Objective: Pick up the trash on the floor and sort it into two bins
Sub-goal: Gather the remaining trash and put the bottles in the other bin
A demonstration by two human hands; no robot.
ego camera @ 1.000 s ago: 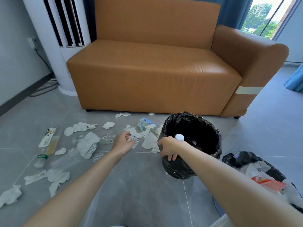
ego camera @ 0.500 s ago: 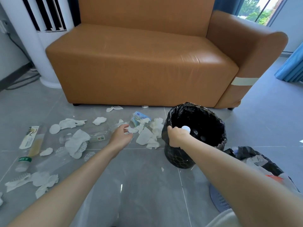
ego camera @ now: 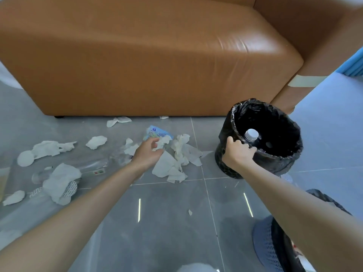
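White crumpled tissues point(ego camera: 176, 160) lie scattered on the grey floor in front of the sofa. My left hand point(ego camera: 148, 153) reaches into the pile, thumb and fingers closing on one white tissue point(ego camera: 164, 141) beside a blue wrapper point(ego camera: 157, 132). My right hand point(ego camera: 236, 153) grips the near rim of a black-lined bin point(ego camera: 282, 156), which tilts toward me. Inside it lies a bottle with a white cap point(ego camera: 251, 135). A second bin point(ego camera: 262, 244), blue mesh with a black bag, stands at the lower right, partly hidden by my right arm.
The orange leather sofa point(ego camera: 157, 65) closes off the back. More tissues point(ego camera: 59, 179), a round white lid point(ego camera: 25, 158) and a clear plastic bottle point(ego camera: 92, 167) lie to the left. Bare grey tiles point(ego camera: 167, 222) stretch between my arms.
The view has dropped closer to the floor. My left hand has shifted right to the tissue by the blue wrapper. My right hand keeps its hold on the bin rim.
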